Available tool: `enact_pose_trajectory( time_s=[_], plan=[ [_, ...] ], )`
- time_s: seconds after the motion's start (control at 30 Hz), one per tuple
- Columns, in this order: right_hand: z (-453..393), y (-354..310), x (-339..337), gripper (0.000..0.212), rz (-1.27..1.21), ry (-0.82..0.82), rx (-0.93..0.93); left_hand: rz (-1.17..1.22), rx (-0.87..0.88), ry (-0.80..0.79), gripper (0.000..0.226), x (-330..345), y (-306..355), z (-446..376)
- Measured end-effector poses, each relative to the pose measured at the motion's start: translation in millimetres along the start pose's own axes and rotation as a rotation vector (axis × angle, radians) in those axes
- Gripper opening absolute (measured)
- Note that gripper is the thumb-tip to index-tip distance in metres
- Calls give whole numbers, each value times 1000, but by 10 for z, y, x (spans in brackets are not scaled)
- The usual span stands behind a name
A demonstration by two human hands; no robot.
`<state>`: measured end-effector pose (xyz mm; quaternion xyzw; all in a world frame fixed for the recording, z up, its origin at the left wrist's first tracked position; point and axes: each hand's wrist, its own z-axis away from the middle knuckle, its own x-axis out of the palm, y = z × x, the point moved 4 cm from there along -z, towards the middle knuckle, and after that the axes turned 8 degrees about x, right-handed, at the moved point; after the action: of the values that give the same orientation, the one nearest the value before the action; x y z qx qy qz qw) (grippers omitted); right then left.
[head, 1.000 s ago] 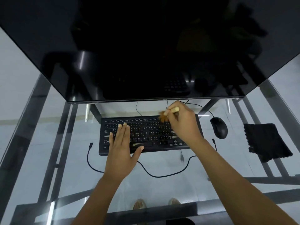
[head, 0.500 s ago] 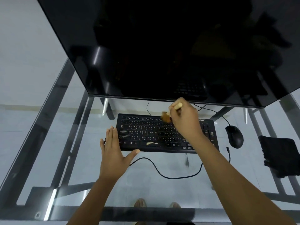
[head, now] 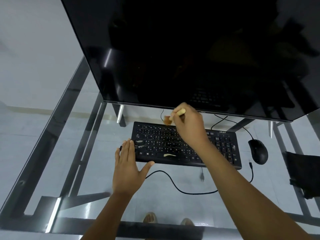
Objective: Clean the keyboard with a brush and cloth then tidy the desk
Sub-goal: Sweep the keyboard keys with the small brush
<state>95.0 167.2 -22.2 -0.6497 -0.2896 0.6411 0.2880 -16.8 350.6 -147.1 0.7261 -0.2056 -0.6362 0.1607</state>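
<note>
Brushing step: my right hand (head: 187,126) grips the brush (head: 173,116) at the keyboard (head: 216,146)'s top edge, mid-frame; left hand (head: 127,168) flat, fingers spread, beside its left end. Next, I'd sweep the lower rows.

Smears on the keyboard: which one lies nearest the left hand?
The pale smear at the keyboard's left edge, just beside the left hand's fingertips; the spacebar smear lies farther right.

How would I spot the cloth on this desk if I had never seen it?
Start at the big dark monitor, then drop to the black keyboard under it. Go right past the black mouse; the cloth lies at the glass desk's right edge, the only soft, crumpled thing there.
</note>
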Motion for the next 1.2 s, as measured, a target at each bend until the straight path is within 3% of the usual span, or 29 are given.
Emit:
enact_pose_trajectory(
  time_s=[0.13,0.23,0.37,0.47,0.5,0.6,0.73,0.83,0.93,1.0,1.07,1.2],
  plan=[
    [48,-36,208,7,55,-257,29,8,-2,-4,96,-4,-8,6],
    [-15,-83,185,5,45,-14,-36,20,2,8,96,-13,4,6],
    [-75,-211,379,6,34,-173,-27,17,1,21,95,-15,-5,1],
    [-142,-343,370,5,-7,-9,-58,26,2,31,95,-17,-9,13],
    [-167,-357,392,5,-48,-23,-49,32,0,33,95,-22,-7,7],
    [-136,-370,555,6,34,-209,-18,85,-31,35,97,-38,-8,-3],
    [-40,-320,491,4,-38,-51,7,132,-45,55,98,-70,19,-3],
    [70,-202,489,4,-68,-202,84,142,-49,74,97,-94,28,2],
    [95,-28,250,5,-92,9,134,142,-31,60,96,-85,21,5],
    [123,49,205,5,-186,-92,240,141,-35,58,96,-89,17,-1],
    [189,86,203,6,-124,-216,274,139,-38,55,97,-86,14,0],
    [273,-67,78,9,-37,10,152,147,-39,66,97,-109,37,-4]
  ],
)
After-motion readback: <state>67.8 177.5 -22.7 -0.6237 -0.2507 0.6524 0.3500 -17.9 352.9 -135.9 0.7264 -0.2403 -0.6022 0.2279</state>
